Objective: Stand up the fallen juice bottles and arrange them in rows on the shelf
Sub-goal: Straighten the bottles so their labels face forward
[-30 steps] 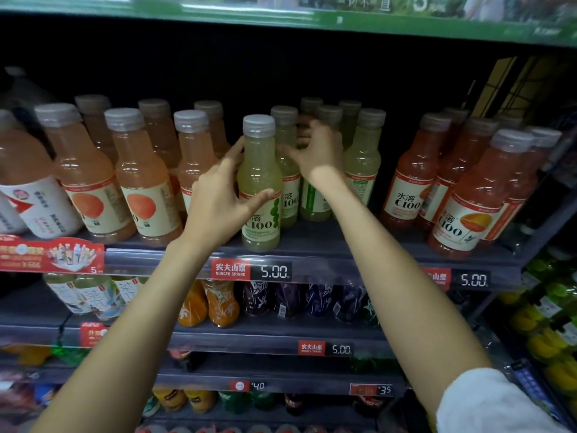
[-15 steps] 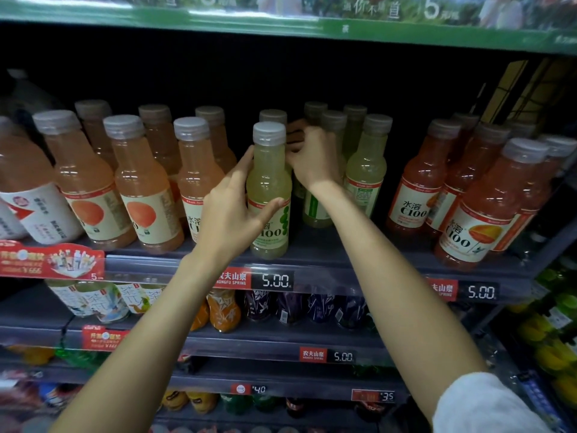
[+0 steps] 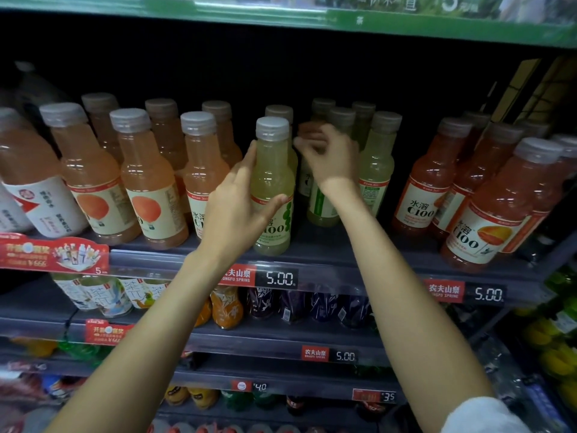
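A pale green juice bottle (image 3: 273,170) with a grey cap stands upright at the front of the dark shelf (image 3: 343,264). My left hand (image 3: 231,214) grips it from the left, thumb across its label. My right hand (image 3: 331,160) hovers blurred just right of the bottle's neck, fingers loosely curled with nothing seen in them. It is in front of another green bottle (image 3: 318,210). Several more green bottles (image 3: 379,157) stand upright behind and to the right. All bottles in view stand upright.
Rows of pink-orange juice bottles (image 3: 146,182) fill the shelf to the left, and red-orange ones (image 3: 487,214) stand at the right. Price strips (image 3: 276,278) run along the shelf edge. Lower shelves hold other drinks. A green header board (image 3: 359,23) hangs above.
My right hand has drawn back toward me from the rear green bottles. My left hand still holds the front green bottle, which has shifted slightly right on the shelf.
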A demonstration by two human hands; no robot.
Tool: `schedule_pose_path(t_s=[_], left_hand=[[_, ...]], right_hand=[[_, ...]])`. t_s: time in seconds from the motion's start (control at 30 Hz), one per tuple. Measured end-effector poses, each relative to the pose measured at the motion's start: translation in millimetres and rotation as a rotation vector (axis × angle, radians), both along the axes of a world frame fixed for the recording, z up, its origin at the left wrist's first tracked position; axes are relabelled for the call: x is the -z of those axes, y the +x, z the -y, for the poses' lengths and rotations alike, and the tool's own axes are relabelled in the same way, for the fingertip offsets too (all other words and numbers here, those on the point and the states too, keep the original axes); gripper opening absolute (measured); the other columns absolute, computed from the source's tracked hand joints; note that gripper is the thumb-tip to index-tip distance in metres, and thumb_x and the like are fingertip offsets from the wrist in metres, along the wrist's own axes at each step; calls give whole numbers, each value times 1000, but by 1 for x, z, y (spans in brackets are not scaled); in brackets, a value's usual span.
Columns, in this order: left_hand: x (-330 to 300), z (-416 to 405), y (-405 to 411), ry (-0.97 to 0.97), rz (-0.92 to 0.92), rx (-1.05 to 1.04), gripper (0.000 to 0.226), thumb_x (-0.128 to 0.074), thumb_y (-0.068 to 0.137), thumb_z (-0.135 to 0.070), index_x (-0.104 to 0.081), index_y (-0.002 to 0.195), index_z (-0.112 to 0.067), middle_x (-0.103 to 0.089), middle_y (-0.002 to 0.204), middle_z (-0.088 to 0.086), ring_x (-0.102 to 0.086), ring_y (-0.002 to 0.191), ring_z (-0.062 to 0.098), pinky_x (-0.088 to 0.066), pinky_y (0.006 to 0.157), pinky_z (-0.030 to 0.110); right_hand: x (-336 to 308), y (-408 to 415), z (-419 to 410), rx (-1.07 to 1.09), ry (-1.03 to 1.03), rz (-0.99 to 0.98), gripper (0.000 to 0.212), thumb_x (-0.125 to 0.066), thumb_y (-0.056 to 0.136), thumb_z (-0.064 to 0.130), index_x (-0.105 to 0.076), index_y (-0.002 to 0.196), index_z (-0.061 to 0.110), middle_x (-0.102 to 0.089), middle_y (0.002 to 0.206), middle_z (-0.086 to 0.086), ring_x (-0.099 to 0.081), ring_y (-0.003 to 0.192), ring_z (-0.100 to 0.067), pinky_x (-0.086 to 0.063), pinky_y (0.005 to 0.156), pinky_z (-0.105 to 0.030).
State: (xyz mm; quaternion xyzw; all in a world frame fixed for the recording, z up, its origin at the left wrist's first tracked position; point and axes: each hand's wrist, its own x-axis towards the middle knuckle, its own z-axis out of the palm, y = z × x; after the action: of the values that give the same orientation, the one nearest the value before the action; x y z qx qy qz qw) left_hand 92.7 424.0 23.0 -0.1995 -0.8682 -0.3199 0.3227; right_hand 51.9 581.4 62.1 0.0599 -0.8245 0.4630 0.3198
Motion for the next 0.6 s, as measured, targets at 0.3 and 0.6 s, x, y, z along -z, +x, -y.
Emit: schedule_pose_path(t_s=[0.3,0.6], left_hand=[[7,-4,3,7,-23,-16,84,-64,88,-39,-20,151,-6,-50,140,15,-55,117,28,-41,86,26],[11,-6,6,44,-39,15,84,-55,87,-51,-25,149,-4,-48,141,13,-52,104,21,-46,81,33]], right_hand=[[17,29,-55,271,174,-60,39,-56,93,22,-50,127,4,-63,120,-9,-67,76,-21,-53,70,-28],[-6,14,-43,387,456,205,47,-55,91,44,-55,117,4,-60,116,-12,-60,101,-27,-41,73,-29]])
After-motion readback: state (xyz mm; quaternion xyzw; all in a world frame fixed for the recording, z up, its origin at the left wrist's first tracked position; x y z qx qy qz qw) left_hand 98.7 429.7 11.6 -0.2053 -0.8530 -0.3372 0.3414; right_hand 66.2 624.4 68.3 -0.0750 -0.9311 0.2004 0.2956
